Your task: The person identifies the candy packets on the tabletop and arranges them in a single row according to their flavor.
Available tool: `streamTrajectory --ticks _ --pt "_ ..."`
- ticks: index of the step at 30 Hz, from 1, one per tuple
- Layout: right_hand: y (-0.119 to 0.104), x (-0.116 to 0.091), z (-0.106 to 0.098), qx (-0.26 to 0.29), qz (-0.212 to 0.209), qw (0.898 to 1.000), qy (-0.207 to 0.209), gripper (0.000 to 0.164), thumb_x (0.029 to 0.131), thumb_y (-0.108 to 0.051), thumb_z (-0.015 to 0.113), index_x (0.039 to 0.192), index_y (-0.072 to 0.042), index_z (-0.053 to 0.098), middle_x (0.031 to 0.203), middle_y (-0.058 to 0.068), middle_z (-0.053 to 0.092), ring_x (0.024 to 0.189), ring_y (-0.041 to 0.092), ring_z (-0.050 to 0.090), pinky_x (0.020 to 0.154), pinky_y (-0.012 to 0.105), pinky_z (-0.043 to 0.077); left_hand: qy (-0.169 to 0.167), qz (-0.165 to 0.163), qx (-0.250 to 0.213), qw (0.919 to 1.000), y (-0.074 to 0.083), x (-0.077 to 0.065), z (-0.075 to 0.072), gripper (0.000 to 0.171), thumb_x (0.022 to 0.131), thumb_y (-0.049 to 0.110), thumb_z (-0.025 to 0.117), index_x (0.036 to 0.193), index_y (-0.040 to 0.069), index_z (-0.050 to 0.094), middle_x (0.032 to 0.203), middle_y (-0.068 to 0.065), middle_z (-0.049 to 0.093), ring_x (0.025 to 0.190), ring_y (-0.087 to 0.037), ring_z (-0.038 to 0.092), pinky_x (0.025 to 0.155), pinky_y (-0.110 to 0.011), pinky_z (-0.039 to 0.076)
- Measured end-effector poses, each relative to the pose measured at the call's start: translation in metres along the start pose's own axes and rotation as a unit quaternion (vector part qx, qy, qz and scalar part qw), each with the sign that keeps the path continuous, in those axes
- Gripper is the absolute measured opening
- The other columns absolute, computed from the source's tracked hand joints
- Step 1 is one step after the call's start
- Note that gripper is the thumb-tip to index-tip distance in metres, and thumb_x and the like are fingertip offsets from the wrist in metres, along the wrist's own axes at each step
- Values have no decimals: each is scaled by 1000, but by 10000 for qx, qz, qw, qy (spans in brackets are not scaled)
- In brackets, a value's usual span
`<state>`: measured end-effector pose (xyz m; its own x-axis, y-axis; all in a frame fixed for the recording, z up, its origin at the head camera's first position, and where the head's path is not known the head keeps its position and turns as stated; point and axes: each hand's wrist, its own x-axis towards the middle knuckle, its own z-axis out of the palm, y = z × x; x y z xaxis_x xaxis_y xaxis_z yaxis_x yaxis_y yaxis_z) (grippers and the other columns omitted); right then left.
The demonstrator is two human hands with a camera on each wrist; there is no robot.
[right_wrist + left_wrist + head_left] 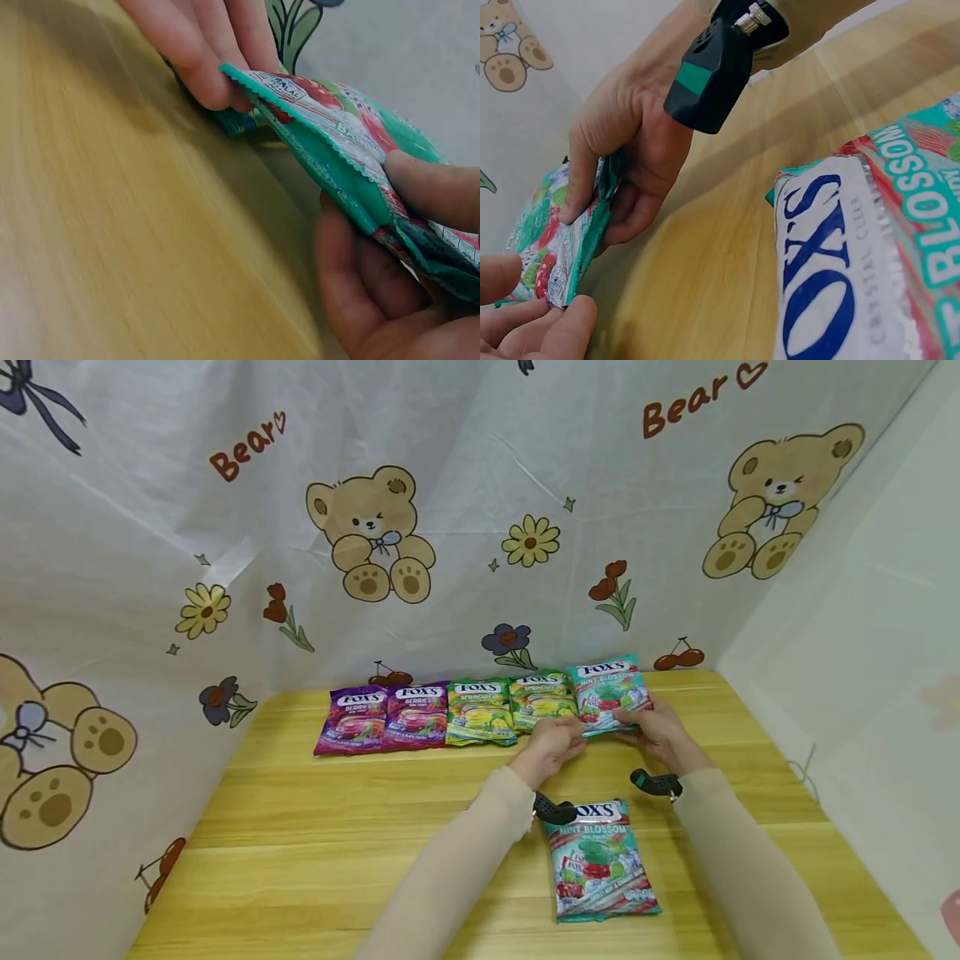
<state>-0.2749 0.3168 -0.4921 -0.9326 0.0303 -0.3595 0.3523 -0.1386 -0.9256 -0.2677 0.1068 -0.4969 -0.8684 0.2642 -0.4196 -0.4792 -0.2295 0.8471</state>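
Observation:
A teal Fox's Mint Blossom candy bag (606, 693) is tilted up at the right end of a row of bags. My right hand (660, 735) grips its lower right part, thumb on the printed front and fingers behind, as the right wrist view shows its thumb (435, 187). At the bag's lower left corner, my left hand (553, 747) pinches the edge; its fingers (551, 330) lie beneath the corner in the left wrist view. A second Mint Blossom bag (600, 868) lies flat nearer the front, partly under the left wrist's camera.
Left of the held bag lie two green Springtime-type bags (480, 714) and two purple Berries bags (352, 720), along the back of the wooden table (315, 843). A bear-printed cloth (465, 468) hangs behind, and a white wall (862, 635) stands at the right.

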Motion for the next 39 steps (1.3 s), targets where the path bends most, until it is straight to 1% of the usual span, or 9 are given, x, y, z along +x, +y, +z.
streamTrajectory --ticks 3,5,10,15,23,28,32,35,39 --pt "3 4 -1 -250 56 9997 50 82 99 -9 68 166 -16 20 154 15 46 98 8 66 101 36 58 -15 -64 36 10000 -3 0 1 38 101 7 65 137 -4 62 137 -18 62 128 -33 60 108 -41 54" --pt "4 6 -1 -435 71 9990 91 83 100 -11 69 166 -16 19 159 17 40 102 9 64 102 34 57 -4 -82 38 10000 -4 0 2 38 101 7 65 138 -4 61 138 -18 61 130 -34 59 109 -42 53" --pt "3 11 0 -885 30 9958 231 80 102 -16 67 166 -14 20 158 17 40 109 13 59 95 25 58 40 -58 -28 10000 -3 0 5 37 101 6 64 136 -5 61 136 -19 61 130 -35 59 110 -43 53" --pt "2 13 0 -1148 41 9926 386 78 101 -17 68 165 -10 23 155 17 43 104 10 57 88 20 56 -12 -123 -63 9999 -4 3 5 40 101 7 64 139 -5 59 139 -20 60 132 -36 57 112 -44 50" --pt "3 15 3 -1387 -4 9888 545 78 101 -16 67 164 -7 23 155 20 43 103 11 57 90 23 57 112 -92 -53 9999 -8 3 5 40 101 9 65 139 -4 60 138 -19 61 130 -34 59 110 -44 52" --pt "4 16 3 -1646 -89 9838 710 77 101 -17 67 163 -4 23 157 23 42 116 21 55 106 35 53 157 -66 -66 9998 -11 4 6 39 102 9 64 138 -4 60 135 -18 62 127 -33 60 108 -42 54" --pt "4 15 5 -2340 -217 9675 933 76 101 -21 68 160 3 26 156 28 42 126 31 50 117 45 44 270 -109 -78 9995 -13 4 5 36 101 8 64 136 -3 62 131 -16 64 123 -30 63 107 -40 55" --pt "3 12 6 -3056 -309 9455 1082 79 100 -27 68 157 10 27 153 32 42 129 39 48 120 52 40 324 -138 -71 9994 -15 4 3 35 101 8 64 135 -2 63 132 -16 65 122 -29 64 106 -40 56" --pt "0 6 7 -3887 -337 9140 1110 81 100 -36 66 152 16 32 148 37 44 127 46 47 119 58 38 195 -81 -12 9998 -15 3 -1 39 102 8 63 138 -4 61 138 -19 64 128 -31 63 108 -41 54"
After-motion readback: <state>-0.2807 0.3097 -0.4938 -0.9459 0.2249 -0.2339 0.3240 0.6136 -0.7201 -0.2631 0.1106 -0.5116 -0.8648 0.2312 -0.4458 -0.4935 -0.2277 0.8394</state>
